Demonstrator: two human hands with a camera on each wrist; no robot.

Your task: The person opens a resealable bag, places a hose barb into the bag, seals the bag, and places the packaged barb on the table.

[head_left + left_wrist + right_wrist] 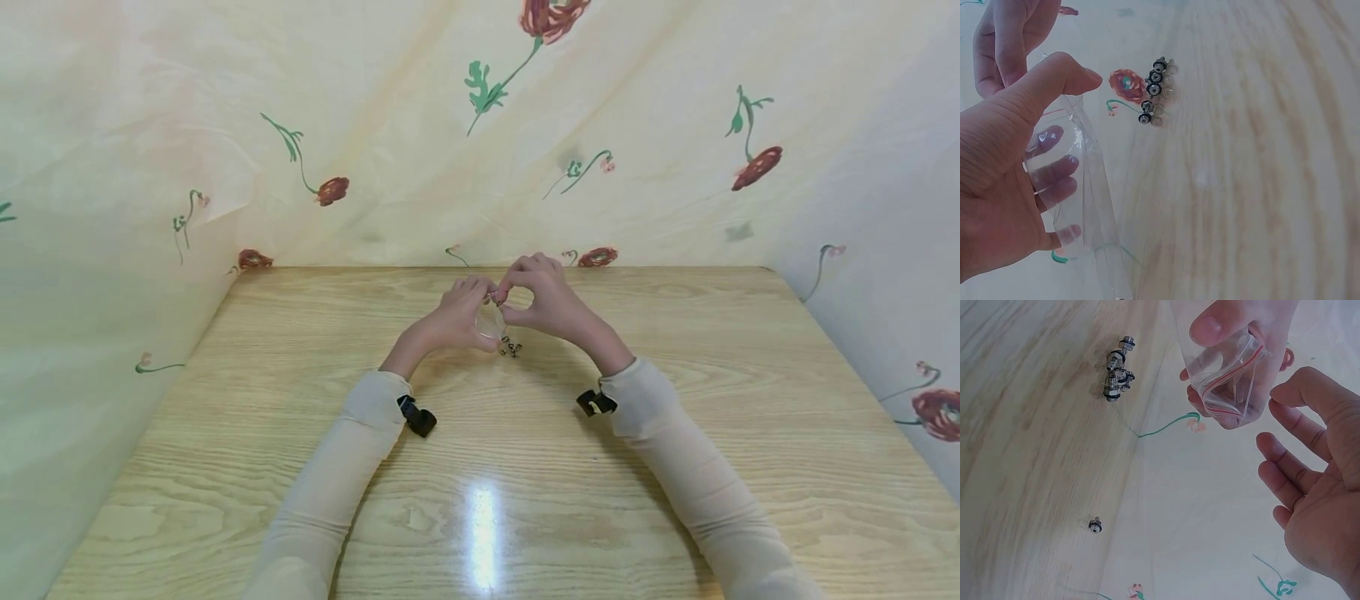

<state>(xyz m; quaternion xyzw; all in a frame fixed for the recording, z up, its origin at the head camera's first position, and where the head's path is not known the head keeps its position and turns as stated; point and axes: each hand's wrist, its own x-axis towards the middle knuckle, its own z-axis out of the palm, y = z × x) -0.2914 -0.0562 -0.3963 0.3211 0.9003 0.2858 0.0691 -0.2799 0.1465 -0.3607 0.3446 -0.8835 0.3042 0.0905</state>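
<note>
2 cropped sleeves, left grip holding clear bag, right grip impossible to tell, overlapping fittings

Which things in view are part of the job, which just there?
Likely job:
clear plastic zip bag with red seal line, in left hand
right hand, close to it
cluster of small silver metal fittings with black rings
one such fitting apart

Just there:
pale wood-grain table
cream cloth, red flower print
black wrist devices

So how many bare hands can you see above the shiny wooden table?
2. The bare left hand holds a clear plastic zip bag with red lines; the bare right hand is close by, just right of the left one.
</note>
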